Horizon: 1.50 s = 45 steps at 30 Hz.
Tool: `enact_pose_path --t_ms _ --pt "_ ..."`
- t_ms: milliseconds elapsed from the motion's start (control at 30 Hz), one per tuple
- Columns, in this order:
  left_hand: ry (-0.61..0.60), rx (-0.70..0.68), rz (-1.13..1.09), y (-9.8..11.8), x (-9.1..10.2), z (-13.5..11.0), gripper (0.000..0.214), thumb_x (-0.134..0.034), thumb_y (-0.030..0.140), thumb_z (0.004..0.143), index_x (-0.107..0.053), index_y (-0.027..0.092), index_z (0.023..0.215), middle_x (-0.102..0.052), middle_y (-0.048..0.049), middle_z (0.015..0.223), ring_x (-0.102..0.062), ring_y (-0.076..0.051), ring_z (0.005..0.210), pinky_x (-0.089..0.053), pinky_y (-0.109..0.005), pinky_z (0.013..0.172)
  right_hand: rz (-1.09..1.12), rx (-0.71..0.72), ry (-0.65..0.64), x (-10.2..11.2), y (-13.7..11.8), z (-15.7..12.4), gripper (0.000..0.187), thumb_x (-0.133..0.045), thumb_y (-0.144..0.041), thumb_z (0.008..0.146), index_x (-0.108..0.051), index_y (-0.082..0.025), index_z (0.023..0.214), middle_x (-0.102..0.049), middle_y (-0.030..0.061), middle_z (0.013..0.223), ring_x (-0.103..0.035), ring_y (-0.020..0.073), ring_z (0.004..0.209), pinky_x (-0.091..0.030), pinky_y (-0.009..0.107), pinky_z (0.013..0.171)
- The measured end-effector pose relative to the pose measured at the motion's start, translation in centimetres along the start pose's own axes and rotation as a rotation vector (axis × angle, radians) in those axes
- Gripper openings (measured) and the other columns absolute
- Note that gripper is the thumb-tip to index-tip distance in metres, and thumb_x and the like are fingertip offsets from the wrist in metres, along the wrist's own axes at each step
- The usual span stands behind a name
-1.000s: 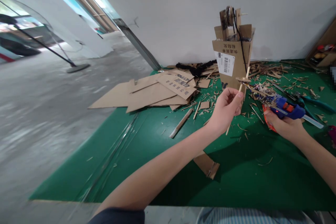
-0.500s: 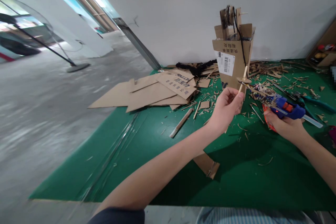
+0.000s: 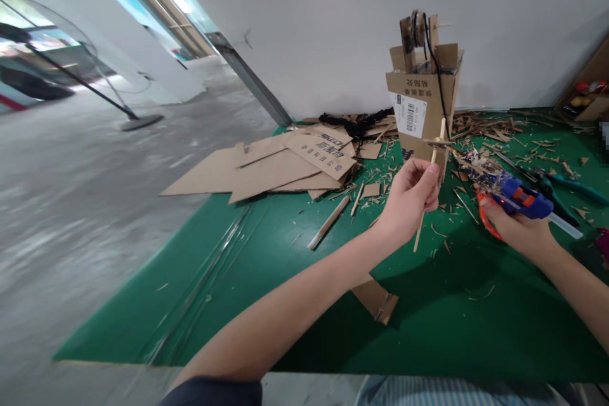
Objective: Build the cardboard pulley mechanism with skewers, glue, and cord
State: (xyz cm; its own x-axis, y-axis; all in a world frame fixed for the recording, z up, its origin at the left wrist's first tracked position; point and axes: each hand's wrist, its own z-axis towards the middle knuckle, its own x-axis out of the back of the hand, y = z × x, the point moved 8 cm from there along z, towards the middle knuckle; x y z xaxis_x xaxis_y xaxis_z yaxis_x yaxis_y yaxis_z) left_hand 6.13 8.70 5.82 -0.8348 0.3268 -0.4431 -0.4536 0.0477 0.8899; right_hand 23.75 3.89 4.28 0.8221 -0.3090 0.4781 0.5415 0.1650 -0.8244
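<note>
My left hand (image 3: 410,198) is closed in a pinch on a thin wooden stick (image 3: 431,168) that carries a small cardboard crosspiece near its top. The stick stands nearly upright over the green table (image 3: 285,292), just in front of a tall cardboard tower (image 3: 421,108) with a barcode label and a spool on top. My right hand (image 3: 516,228) grips a blue hot glue gun (image 3: 523,200), whose nozzle points left toward the stick's crosspiece.
Flat cardboard sheets (image 3: 266,168) lie at the table's far left. A loose wooden dowel (image 3: 328,223) and a folded cardboard scrap (image 3: 375,298) rest on the mat. Cardboard shavings litter the far right, with teal-handled pliers (image 3: 568,185) among them. A white wall stands behind.
The stick in my left hand has tipped more upright and slid lower through my fingers. The glue gun in my right hand has barely shifted.
</note>
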Motion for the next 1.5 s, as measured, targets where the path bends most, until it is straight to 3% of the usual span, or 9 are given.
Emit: enact_pose_path --t_ms 433,800,1033,1500 --pt "0.008 0.077 -0.077 0.0 -0.4 -0.3 0.022 -0.06 0.025 0.095 -0.049 0.017 0.077 -0.046 0.006 0.068 -0.033 -0.002 0.046 -0.024 -0.015 0.042 -0.02 0.046 0.021 0.1 -0.5 0.3 0.029 -0.069 -0.054 0.079 -0.063 -0.025 0.077 -0.059 -0.0011 0.056 -0.055 0.0188 0.051 -0.045 0.03 0.05" --pt "-0.028 0.013 -0.026 -0.1 -0.3 -0.1 0.03 -0.073 0.033 0.087 -0.049 0.018 0.077 -0.043 0.0067 0.065 -0.032 -0.004 0.048 -0.024 -0.018 0.043 -0.003 0.092 0.022 0.3 -2.0 0.2 0.023 -0.071 -0.048 0.075 -0.061 -0.027 0.071 -0.061 -0.0015 0.056 -0.056 0.0189 0.05 -0.048 0.031 0.052" --pt "-0.016 0.005 -0.023 -0.1 -0.2 0.0 0.031 -0.072 0.034 0.087 -0.048 0.018 0.076 -0.045 0.0061 0.065 -0.032 -0.003 0.047 -0.023 -0.018 0.043 0.035 0.059 0.004 0.0 -0.4 0.2 0.029 -0.072 -0.054 0.078 -0.063 -0.026 0.073 -0.065 0.0004 0.061 -0.063 0.0217 0.057 -0.05 0.032 0.054" --pt "-0.015 0.054 -0.039 -0.4 -0.1 0.0 0.032 -0.071 0.037 0.087 -0.048 0.017 0.076 -0.044 0.0062 0.068 -0.031 -0.002 0.047 -0.022 -0.016 0.041 0.044 0.059 0.0 0.0 -0.7 0.2 0.028 -0.074 -0.052 0.075 -0.066 -0.025 0.073 -0.06 -0.0011 0.054 -0.055 0.0178 0.048 -0.048 0.03 0.05"
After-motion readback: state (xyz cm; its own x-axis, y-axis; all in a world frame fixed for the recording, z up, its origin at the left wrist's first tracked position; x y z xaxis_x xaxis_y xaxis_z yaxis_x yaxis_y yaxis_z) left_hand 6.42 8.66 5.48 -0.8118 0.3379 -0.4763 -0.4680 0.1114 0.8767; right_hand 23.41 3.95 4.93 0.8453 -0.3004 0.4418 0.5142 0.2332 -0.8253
